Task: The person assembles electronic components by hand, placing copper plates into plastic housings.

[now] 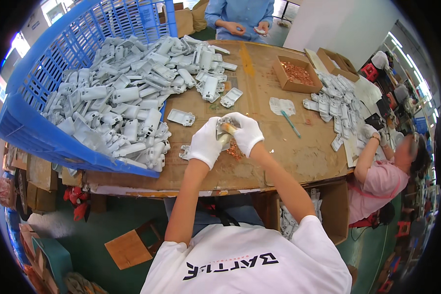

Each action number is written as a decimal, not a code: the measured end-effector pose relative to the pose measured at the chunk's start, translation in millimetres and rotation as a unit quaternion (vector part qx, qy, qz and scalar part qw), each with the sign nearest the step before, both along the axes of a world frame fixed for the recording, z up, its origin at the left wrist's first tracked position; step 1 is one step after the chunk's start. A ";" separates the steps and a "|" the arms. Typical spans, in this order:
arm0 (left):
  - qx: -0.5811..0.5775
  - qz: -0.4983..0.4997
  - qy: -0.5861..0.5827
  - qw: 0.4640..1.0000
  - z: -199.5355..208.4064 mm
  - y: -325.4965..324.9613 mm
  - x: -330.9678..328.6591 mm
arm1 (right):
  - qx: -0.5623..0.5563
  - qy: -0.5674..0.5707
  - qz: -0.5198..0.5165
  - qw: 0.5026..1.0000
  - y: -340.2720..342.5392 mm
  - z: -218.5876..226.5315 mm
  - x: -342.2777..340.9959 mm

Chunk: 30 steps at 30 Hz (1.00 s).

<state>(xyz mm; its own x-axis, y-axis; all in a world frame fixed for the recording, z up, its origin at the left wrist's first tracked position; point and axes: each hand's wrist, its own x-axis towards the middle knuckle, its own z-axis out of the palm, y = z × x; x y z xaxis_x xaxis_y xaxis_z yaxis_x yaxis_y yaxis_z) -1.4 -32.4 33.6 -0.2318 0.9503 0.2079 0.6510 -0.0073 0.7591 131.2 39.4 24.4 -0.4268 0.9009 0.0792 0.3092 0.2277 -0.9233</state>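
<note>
Both hands wear white gloves and meet over the cardboard-covered table (259,142). My left hand (204,143) is closed around a pale plastic casing (224,139), mostly covered by the gloves. From the other side, my right hand (247,132) closes its fingers on the same casing; its thumb area looks stained orange-brown. Any small part between the fingers is too hidden to tell. Just below the hands lies a little heap of copper-coloured pieces (234,151). One loose casing (181,117) lies beyond my left hand, and another (232,97) is farther back.
A big blue crate (39,125) on the left spills grey-white casings (132,93) onto the table. At right are a cardboard box of copper pieces (297,73), laid-out casings (335,105) and a teal pen (291,124). Co-workers sit opposite and at right. A box (335,210) stands below the edge.
</note>
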 end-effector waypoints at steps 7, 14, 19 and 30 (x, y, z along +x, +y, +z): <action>0.033 -0.022 -0.090 0.995 -18.8 0.9 6.0 | 0.168 -0.121 0.002 0.978 -18.5 -0.1 12.3; 0.079 0.085 0.014 0.993 -22.3 8.4 39.5 | 0.158 -0.186 -0.040 0.969 -20.4 1.3 22.9; 0.112 0.081 0.045 0.989 -27.7 16.6 53.8 | 0.162 -0.188 -0.082 0.965 -22.5 8.4 30.6; 0.106 0.066 0.015 0.992 -14.0 40.0 45.0 | 0.167 -0.076 -0.046 0.982 -11.3 7.6 37.4</action>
<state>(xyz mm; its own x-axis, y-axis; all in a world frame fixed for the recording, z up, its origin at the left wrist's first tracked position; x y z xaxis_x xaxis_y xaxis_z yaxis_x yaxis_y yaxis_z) 43.6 7.6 19.6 -0.3421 0.8464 0.4082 0.6785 -0.0780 0.7304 168.6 28.1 32.0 -0.3742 0.8707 0.3191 0.4719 0.4750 -0.7428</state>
